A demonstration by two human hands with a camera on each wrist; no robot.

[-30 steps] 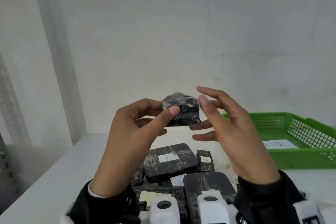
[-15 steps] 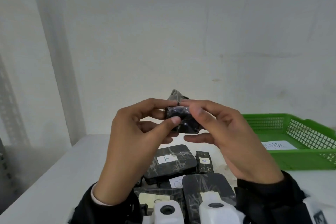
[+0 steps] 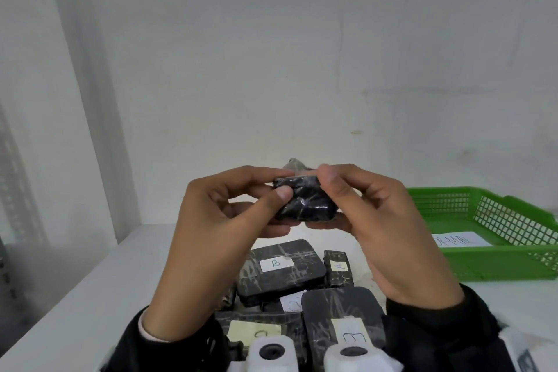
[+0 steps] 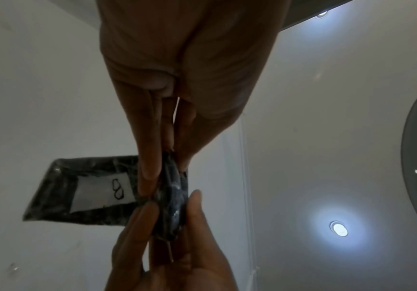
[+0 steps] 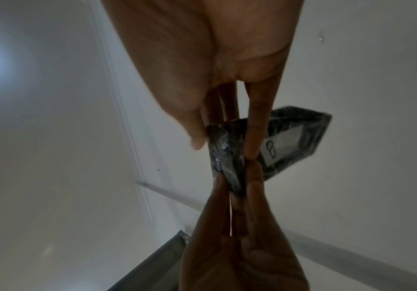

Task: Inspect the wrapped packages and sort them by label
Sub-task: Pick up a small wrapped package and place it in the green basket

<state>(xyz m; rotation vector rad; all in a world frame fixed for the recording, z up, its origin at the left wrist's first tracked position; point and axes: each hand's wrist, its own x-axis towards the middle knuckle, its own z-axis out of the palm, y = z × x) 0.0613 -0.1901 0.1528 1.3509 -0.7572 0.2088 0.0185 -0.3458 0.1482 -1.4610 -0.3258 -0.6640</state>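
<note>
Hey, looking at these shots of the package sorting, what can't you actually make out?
- Small black wrapped package held by left hand and right hand: head view shows no label on it.
- White paper sheet in green mesh plastic tray: writing too small.
- Label of a black packet in the table pile: half covered by neighbours.
- Both wrist views: dim and blurred.

Head camera is looking forward and down over both hands; each wrist camera is looking up along its palm, close in, all sharing the small black package.

Bright even head view, dim backlit wrist views, ceiling-light glare
</note>
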